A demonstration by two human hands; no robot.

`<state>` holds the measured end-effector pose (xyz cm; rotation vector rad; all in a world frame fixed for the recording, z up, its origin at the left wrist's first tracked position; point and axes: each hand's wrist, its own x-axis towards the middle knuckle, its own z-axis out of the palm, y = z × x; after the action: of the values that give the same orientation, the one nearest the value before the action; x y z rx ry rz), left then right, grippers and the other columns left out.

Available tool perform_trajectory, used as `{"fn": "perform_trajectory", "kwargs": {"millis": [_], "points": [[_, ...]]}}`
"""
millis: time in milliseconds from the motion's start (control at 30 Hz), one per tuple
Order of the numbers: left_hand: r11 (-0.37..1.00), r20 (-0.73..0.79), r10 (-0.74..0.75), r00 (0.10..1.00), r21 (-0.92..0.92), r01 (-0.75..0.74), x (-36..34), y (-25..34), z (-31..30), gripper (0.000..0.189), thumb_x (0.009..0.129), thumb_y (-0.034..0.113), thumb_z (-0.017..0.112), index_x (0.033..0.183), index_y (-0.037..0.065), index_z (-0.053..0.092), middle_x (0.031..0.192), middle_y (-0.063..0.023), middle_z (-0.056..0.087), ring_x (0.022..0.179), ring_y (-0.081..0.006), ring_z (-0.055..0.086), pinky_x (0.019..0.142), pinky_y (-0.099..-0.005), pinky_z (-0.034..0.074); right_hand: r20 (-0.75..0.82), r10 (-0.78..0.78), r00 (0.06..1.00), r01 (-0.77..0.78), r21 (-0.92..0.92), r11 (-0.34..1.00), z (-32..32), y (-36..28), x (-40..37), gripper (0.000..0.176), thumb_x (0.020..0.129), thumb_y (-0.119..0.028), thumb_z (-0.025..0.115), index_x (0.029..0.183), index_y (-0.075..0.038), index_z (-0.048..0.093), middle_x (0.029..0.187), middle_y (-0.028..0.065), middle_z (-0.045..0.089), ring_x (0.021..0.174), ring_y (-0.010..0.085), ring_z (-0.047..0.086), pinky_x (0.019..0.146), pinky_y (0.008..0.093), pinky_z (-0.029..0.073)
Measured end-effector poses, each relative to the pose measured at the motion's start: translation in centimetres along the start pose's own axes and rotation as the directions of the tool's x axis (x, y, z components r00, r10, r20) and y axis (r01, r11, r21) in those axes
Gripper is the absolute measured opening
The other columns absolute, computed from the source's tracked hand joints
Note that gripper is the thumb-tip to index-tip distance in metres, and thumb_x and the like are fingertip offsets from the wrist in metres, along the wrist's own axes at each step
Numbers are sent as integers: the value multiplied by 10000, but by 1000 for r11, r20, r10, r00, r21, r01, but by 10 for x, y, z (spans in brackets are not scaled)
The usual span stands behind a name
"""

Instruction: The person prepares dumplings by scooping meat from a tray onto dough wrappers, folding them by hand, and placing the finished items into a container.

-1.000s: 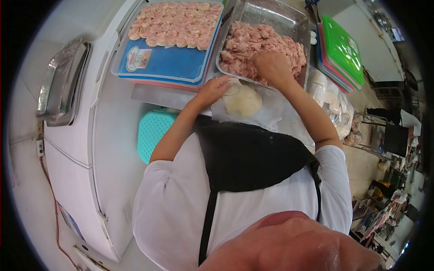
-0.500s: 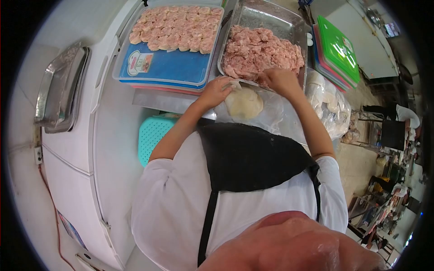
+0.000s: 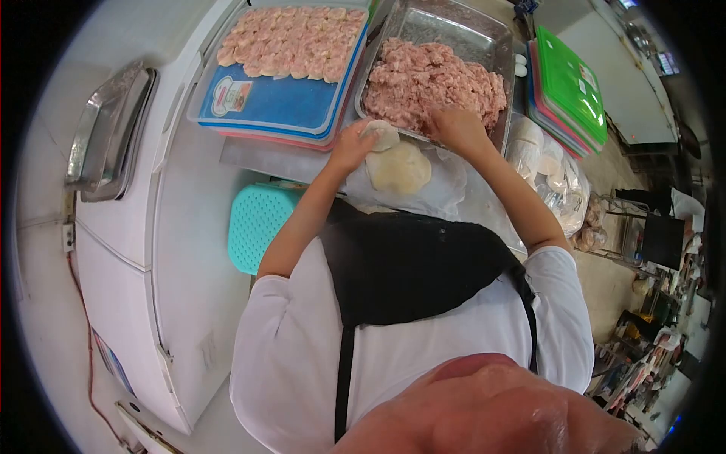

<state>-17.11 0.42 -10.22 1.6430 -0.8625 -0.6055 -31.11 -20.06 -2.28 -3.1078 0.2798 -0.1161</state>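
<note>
A thin round dumpling wrapper (image 3: 383,135) is pinched in my left hand (image 3: 352,147), over a stack of pale wrappers (image 3: 401,171) on clear plastic. My right hand (image 3: 458,132) reaches over the near rim of a metal tray (image 3: 484,30). Its fingers curl against the ground meat (image 3: 431,79) heaped there, and their tips are partly hidden. Left of the tray, filled dumplings (image 3: 291,41) sit in close rows at the far part of a clear lidless container (image 3: 283,106) with a blue base.
Stacked colored lids (image 3: 571,83), green on top, stand right of the tray. Below them lie plastic bags of pale rounds (image 3: 552,170). A turquoise perforated basket (image 3: 261,227) is beside my left forearm. A white freezer (image 3: 193,250) stands at the left.
My left hand has lifted the wrapper, which now shows as a full round above the stack. My right hand has shifted slightly left along the meat's near edge.
</note>
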Motion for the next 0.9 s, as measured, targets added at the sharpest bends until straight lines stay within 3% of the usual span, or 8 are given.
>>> {"fn": "perform_trajectory", "kwargs": {"millis": [167,333,433,567,633,667,833,900], "points": [[999,-17,40,999,0,-40,-4,16,6,326,849,190,605,1106,-10,596,960,-144,672,903,-209,634,803,-325,477,43,-5,999,-9,331,943,26,16,-21,316,905,-310,500,840,-28,627,717,189,624,668,337,620,610,435,478],[968,-167,52,985,-232,-91,17,40,16,264,886,131,555,1101,-19,587,954,-115,663,895,-181,624,794,-311,481,128,224,966,-254,623,740,-5,39,-30,323,898,-273,535,773,17,600,677,183,589,618,251,563,602,380,438],[704,-218,-87,972,-703,-95,45,84,24,238,904,92,519,1100,-31,575,1014,-118,633,947,-189,603,830,-315,474,-51,377,925,-229,717,658,-21,44,-36,287,893,-218,522,753,28,575,613,108,530,591,169,488,576,358,409],[312,6,-49,999,-950,21,80,107,49,368,943,121,419,1260,-67,424,1272,-192,489,1175,-302,493,1032,-413,379,-66,474,878,-193,857,477,-33,42,-35,243,878,-175,521,798,43,596,636,84,561,645,172,545,616,370,430],[184,74,-71,995,-979,86,87,135,61,471,958,300,382,1293,-31,407,1310,-188,458,1216,-320,447,1048,-456,345,-212,483,850,-71,861,503,-34,25,-33,251,875,-178,530,779,47,584,649,104,574,669,193,573,621,378,432],[125,114,-96,989,-984,125,84,154,62,508,956,351,375,1302,-19,404,1313,-185,457,1219,-322,442,1048,-469,340,-418,450,789,2,734,680,-14,24,-31,271,878,-195,544,746,41,560,690,140,597,692,268,594,634,396,442],[77,167,-364,916,-975,208,93,148,72,653,924,531,357,1371,54,352,1356,-158,428,1255,-344,388,1061,-551,248,-135,355,925,-290,351,890,-56,29,-74,179,864,-174,558,910,-10,611,871,176,621,777,375,592,688,448,475],[156,149,-314,938,-966,205,104,116,78,690,907,569,371,1372,58,354,1408,-151,371,1294,-358,342,1059,-575,231,-83,359,929,-343,166,925,-83,21,-88,225,860,-157,571,1035,-26,620,935,180,618,805,375,595,709,430,489]]}}
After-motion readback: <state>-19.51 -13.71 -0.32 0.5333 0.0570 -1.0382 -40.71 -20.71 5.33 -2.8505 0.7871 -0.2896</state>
